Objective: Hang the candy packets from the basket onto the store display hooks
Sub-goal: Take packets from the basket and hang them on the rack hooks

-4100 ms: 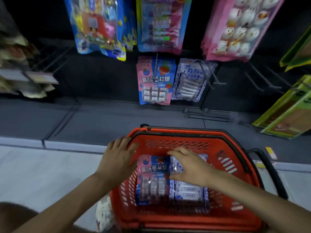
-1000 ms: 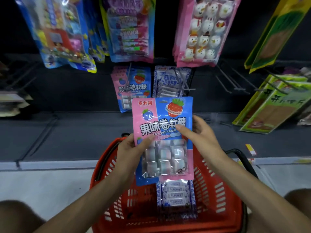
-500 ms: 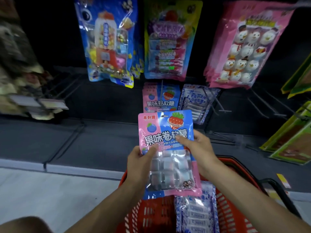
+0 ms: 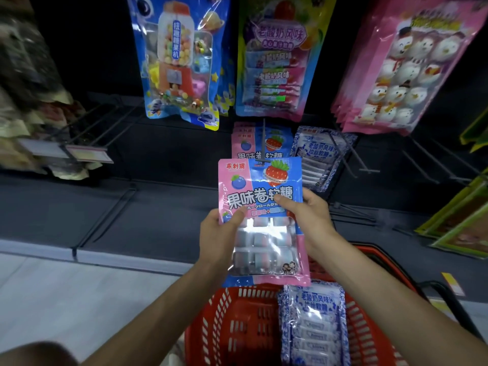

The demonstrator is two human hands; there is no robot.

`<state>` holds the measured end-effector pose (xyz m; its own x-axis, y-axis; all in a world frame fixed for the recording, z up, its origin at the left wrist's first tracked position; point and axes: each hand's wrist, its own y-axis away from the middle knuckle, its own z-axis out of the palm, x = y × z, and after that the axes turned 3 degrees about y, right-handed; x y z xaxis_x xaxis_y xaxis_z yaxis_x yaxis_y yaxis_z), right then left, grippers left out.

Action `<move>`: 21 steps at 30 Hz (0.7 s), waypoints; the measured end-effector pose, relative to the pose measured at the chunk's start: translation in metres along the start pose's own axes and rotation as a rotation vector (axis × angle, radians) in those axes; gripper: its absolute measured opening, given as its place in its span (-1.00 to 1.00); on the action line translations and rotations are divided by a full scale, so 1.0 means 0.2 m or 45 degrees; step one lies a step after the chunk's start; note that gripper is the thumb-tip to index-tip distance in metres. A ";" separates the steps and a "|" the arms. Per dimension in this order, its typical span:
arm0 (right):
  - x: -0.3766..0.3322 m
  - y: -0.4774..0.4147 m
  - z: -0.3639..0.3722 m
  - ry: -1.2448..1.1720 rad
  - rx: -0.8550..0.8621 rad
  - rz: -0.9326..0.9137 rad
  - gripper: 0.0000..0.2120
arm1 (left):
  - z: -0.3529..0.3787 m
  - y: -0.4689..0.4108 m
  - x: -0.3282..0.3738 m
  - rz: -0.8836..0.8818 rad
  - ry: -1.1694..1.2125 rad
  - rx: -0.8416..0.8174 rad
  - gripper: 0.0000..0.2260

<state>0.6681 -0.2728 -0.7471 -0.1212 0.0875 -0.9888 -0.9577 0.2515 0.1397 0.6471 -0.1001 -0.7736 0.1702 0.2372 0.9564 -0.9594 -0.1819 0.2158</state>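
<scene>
A pink and blue candy packet [image 4: 261,180] with a strawberry picture is held upright between both hands. My left hand [image 4: 217,235] grips its left edge, my right hand [image 4: 307,215] its right edge. The packet's top hole sits at the tip of a metal display hook [image 4: 263,140], where matching pink and blue packets [image 4: 248,143] hang behind. Below, the red basket [image 4: 237,326] holds a blue and white candy packet [image 4: 314,326].
Blue and white packets [image 4: 320,154] hang on the hook to the right. Bare hooks [image 4: 433,165] stick out further right. Large bags hang above: a blue gumball bag [image 4: 182,62], a fruit-print bag [image 4: 277,59], pink snowman bags [image 4: 404,64]. Green packs [image 4: 464,223] lie at right.
Both hands have lifted the pink and blue packet out of the basket and raised it forward toward the hook with the matching packets. The view has moved closer to the display.
</scene>
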 end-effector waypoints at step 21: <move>0.01 -0.07 -0.01 0.037 0.040 0.077 -0.80 | -0.01 -0.11 0.01 -0.020 -0.061 -0.021 -0.75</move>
<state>0.6816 -0.2773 -0.7520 -0.1865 0.0757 -0.9795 -0.9397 0.2770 0.2004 0.6681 -0.0940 -0.7766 0.1951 0.1940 0.9614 -0.9601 -0.1626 0.2276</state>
